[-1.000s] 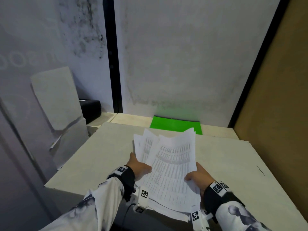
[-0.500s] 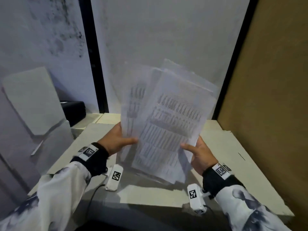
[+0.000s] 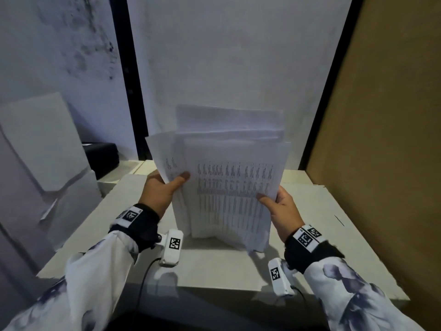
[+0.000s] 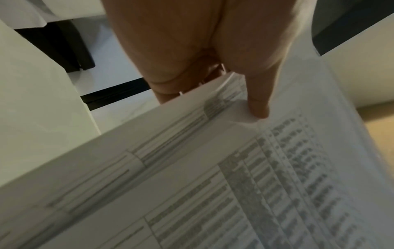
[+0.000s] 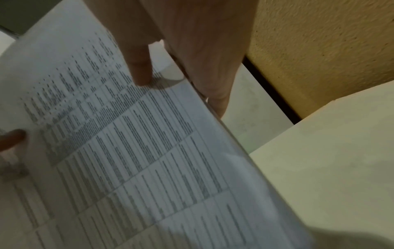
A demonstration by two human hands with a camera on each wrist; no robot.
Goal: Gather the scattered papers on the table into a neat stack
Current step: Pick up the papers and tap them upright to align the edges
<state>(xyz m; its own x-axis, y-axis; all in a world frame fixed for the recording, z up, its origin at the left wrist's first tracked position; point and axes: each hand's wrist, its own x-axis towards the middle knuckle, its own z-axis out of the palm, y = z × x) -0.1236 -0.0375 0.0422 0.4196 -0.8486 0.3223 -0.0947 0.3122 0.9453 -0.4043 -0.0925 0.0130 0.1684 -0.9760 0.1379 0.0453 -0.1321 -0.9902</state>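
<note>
while upright on table [image 3: 310, 211], papers [image 3: 233, 187] gripped by left hand [image 3: 160, 189], right hand [image 3: 281, 209].

Bare surface [image 3: 310, 218] lies open left, right and in front of the upright papers [image 3: 229, 187]. The brown panel [image 3: 381, 139] walls its right edge; a black box [image 3: 103, 158] stands beyond its far-left corner.
</note>
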